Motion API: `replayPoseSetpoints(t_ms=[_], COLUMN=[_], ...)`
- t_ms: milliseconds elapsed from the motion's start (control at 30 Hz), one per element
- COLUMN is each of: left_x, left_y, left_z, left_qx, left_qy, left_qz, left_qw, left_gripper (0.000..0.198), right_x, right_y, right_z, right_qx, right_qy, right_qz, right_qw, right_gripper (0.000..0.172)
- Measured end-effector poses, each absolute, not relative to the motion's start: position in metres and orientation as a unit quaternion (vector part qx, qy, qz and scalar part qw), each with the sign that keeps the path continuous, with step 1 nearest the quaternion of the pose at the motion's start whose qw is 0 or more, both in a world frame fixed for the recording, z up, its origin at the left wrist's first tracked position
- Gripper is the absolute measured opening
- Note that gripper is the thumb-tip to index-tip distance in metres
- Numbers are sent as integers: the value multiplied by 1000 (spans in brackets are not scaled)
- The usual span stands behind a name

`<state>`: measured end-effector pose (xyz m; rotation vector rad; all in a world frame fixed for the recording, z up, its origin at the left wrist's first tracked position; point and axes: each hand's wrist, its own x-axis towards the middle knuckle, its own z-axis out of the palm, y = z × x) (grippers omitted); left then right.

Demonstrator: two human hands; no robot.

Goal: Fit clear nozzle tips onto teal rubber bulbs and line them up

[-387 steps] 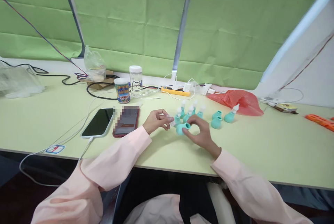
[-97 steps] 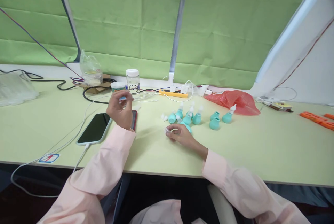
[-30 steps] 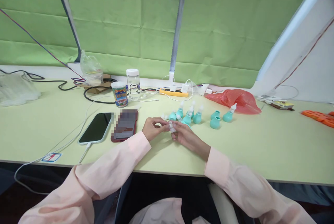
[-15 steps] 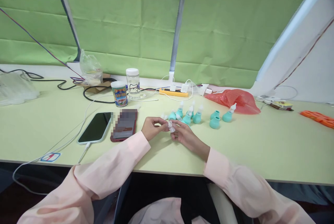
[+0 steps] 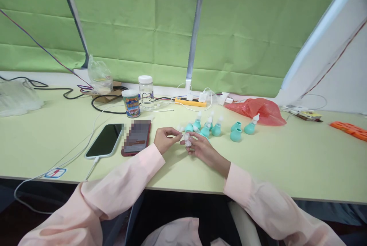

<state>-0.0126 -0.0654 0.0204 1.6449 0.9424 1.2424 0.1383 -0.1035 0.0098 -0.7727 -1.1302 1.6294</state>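
My right hand (image 5: 205, 149) holds a small translucent white plastic nozzle piece (image 5: 187, 142) between thumb and fingers, a little above the table. My left hand (image 5: 167, 139) is pinched just left of that piece. Whatever its fingertips hold is too small to make out. Beyond my hands stand several teal squeeze bulbs, some with white nozzles, such as this teal bulb (image 5: 216, 129). Further right, an open teal bulb (image 5: 236, 135) has no nozzle, while another bulb (image 5: 249, 127) carries one.
On the left lie a phone (image 5: 104, 140) with a charging cable and a dark red phone (image 5: 137, 139). Behind them stand a printed cup (image 5: 132, 103) and a clear jar (image 5: 146, 92). A yellow power strip (image 5: 190, 102), a red plastic bag (image 5: 258, 111) and an orange item (image 5: 349, 130) lie further back.
My left fingertips have drawn slightly left, away from the nozzle piece, leaving more of it in sight. My right hand stays nearly in place with the piece.
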Motion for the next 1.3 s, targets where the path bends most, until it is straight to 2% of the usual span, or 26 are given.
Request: replayPoseSetpoints(t_ms=[367,700,900,1167,1300], left_x=[-9,-12,-12,-14,-13], left_y=[-71,-68,-70,-68,-68], left_z=[20,18,21,12,8], left_qx=[612,671,714,817,840], left_qy=[314,293,288,226,198], left_qz=[534,521,518,519,500], left_qw=[492,439,372,104,73], left_gripper=[18,17,17,15,21], right_x=[139,138,137,139,138], right_y=[-102,-103,-104,-100,-100], right_z=[8,9,10,7,6], right_qx=[-315,-308,-310,-293,-296], right_qy=[-457,-452,-449,-436,-427], right_qz=[653,658,660,673,672], right_qw=[515,517,516,521,528], right_gripper=[26,24,24,20,21])
